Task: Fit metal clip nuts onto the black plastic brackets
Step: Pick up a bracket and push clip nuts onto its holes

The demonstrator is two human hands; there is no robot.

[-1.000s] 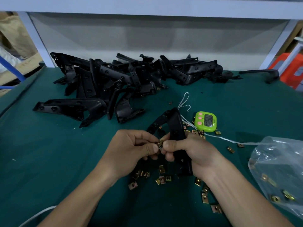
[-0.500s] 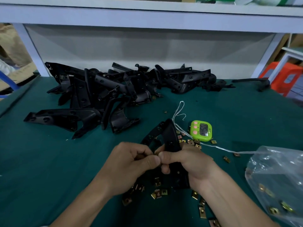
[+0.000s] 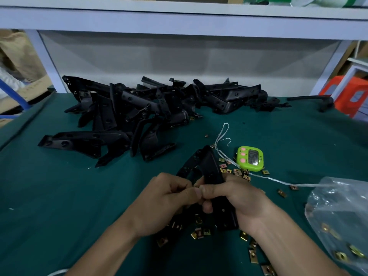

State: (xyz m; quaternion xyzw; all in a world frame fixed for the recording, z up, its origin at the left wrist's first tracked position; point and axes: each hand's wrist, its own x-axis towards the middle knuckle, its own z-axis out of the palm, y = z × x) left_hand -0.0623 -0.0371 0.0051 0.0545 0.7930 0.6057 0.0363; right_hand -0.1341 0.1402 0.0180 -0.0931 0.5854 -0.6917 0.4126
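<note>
Rising over the near middle of the green worktop [image 3: 49, 196], a black bracket [image 3: 211, 172] is gripped in the curled fingers of the right hand [image 3: 239, 200]. Its left edge is pinched by the curled fingers of the left hand [image 3: 165, 202], thumb tip against thumb tip; whatever lies between them is hidden. Clip nuts [image 3: 199, 234] are scattered under and around the hands. A pile of brackets [image 3: 139, 112] is heaped at the far side, with a green timer [image 3: 250, 158] and a plastic bag [image 3: 338, 212] to the right.
</note>
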